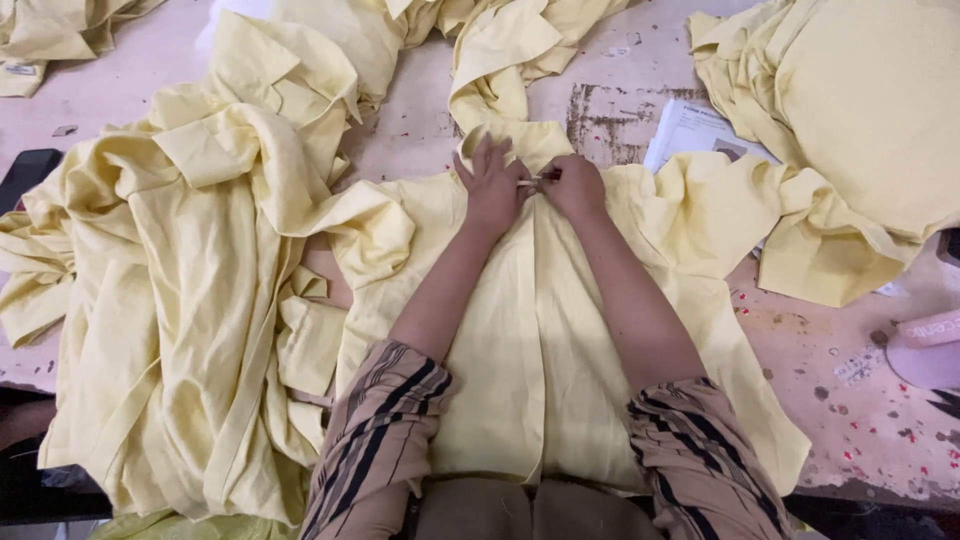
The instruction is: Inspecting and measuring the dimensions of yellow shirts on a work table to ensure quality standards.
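**Working the collar end of a yellow shirt**

Pinning pale yellow shirt (540, 330) flat on worktop (860, 400), front opening running toward the body. Left hand (492, 185) spread, fingers open, pressing cloth beside the opening. Right hand (574, 185) closed on small slim tool (535, 180); kind unclear. Best kept: cloth taut, tip low, away from left fingertips. Heaped yellow garments (180, 290) just left; printed sheet (700, 130) beyond.
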